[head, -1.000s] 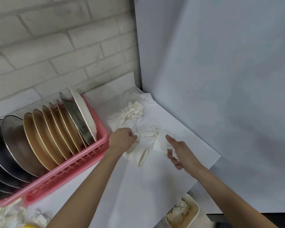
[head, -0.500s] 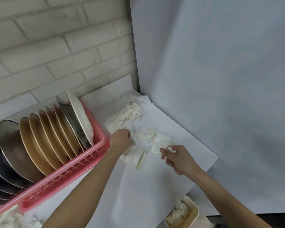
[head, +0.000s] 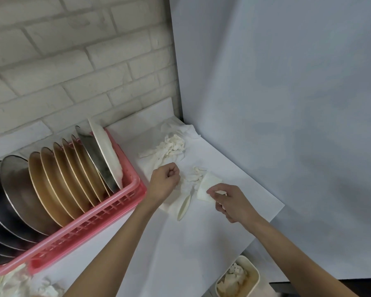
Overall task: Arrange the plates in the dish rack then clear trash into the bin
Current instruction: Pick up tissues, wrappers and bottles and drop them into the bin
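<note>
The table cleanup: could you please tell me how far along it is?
Done: the plates stand in the dish rack, and the bin already holds some trash. In hand: the right hand pinches a paper piece; the left hand is curled beside the cup, grip unclear. Left: the cup and the shredded paper near the wall.

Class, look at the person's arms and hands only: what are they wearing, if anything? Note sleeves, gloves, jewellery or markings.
The left forearm and right forearm are bare as far up as the picture reaches: no sleeves show. The left hand and right hand wear no gloves; no watch, ring, bracelet or marking is visible.
</note>
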`<action>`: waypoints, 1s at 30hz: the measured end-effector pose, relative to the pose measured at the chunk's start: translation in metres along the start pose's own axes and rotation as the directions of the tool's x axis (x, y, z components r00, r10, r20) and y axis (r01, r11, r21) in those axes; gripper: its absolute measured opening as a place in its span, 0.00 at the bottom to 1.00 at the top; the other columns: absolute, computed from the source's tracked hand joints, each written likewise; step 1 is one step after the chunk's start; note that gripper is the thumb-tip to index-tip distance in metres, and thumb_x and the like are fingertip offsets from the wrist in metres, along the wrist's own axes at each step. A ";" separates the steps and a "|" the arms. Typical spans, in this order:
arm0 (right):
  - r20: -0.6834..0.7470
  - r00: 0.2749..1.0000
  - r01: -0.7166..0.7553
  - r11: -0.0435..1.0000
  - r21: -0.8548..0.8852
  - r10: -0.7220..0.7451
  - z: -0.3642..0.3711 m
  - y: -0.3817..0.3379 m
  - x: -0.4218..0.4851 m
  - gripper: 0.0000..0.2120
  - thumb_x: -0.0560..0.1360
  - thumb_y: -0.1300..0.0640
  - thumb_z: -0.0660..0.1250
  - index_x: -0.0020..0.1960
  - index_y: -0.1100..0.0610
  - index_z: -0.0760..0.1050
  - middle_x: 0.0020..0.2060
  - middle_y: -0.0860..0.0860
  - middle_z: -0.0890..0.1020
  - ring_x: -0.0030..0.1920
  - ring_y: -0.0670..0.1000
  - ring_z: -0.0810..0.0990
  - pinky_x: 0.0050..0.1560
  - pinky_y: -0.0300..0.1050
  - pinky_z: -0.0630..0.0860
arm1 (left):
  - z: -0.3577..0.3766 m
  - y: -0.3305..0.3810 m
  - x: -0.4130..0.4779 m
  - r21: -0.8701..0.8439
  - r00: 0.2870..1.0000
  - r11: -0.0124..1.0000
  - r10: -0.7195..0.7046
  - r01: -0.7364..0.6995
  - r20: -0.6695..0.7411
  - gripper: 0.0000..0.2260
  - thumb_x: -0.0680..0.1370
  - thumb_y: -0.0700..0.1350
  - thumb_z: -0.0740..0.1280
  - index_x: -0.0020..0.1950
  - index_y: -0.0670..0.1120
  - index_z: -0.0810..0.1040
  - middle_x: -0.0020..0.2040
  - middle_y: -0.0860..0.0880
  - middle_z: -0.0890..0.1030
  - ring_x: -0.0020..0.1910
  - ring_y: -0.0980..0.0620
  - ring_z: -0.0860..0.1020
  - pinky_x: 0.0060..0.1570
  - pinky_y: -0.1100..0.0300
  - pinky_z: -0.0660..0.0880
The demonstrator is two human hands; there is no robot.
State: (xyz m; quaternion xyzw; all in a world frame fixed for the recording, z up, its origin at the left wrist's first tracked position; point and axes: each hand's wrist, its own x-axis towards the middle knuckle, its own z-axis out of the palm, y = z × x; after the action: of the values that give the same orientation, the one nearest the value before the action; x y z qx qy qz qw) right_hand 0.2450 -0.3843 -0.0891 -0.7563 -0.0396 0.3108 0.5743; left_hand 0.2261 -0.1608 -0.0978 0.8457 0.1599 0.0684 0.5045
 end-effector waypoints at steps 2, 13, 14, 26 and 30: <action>0.034 0.999 0.040 0.999 -0.003 -0.040 0.003 0.000 0.001 0.06 0.80 0.58 0.64 0.54 0.52 0.80 0.25 0.53 0.74 0.23 0.50 0.59 0.25 0.36 0.55 | 0.005 0.004 -0.012 -0.109 0.999 0.994 -0.019 0.022 0.027 0.11 0.67 0.30 0.60 0.30 0.45 0.68 0.27 0.48 0.67 0.29 0.51 0.69 0.30 0.60 0.66; -0.022 1.000 -0.011 0.999 -0.049 0.010 -0.002 0.016 -0.003 0.24 0.80 0.50 0.64 0.29 0.59 0.68 0.22 0.50 0.66 0.20 0.47 0.57 0.25 0.36 0.54 | 0.019 -0.014 -0.005 0.381 0.999 0.923 0.037 -0.049 0.038 0.07 0.73 0.42 0.68 0.50 0.50 0.78 0.47 0.55 0.79 0.43 0.53 0.77 0.45 0.56 0.74; -0.035 0.999 -0.031 0.999 -0.035 0.030 -0.003 0.016 -0.004 0.27 0.80 0.47 0.64 0.27 0.56 0.63 0.21 0.49 0.64 0.20 0.48 0.56 0.25 0.36 0.53 | 0.022 -0.013 0.000 0.423 0.998 0.905 0.022 -0.047 0.063 0.09 0.73 0.43 0.69 0.53 0.50 0.78 0.49 0.56 0.79 0.46 0.53 0.77 0.46 0.56 0.74; -0.090 0.986 -0.131 0.989 0.068 0.137 -0.017 0.020 -0.010 0.30 0.82 0.44 0.57 0.23 0.52 0.59 0.21 0.50 0.61 0.21 0.49 0.56 0.25 0.35 0.55 | 0.033 -0.005 0.031 0.556 0.994 0.829 0.000 -0.059 0.105 0.05 0.70 0.44 0.71 0.44 0.47 0.78 0.39 0.54 0.79 0.40 0.51 0.76 0.40 0.58 0.68; -0.045 0.997 -0.069 0.997 0.019 0.070 -0.023 0.016 -0.011 0.23 0.83 0.51 0.57 0.30 0.56 0.64 0.21 0.51 0.63 0.21 0.49 0.56 0.25 0.35 0.56 | 0.022 0.007 0.018 0.262 0.999 0.964 0.039 -0.036 -0.007 0.06 0.71 0.39 0.71 0.40 0.46 0.75 0.43 0.51 0.78 0.41 0.55 0.74 0.38 0.65 0.67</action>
State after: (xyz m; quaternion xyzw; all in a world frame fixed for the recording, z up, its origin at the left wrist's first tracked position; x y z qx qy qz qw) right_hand 0.2431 -0.4134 -0.0950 -0.7592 0.0025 0.3134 0.5704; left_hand 0.2508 -0.1759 -0.1032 0.9075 0.1546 0.0613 0.3859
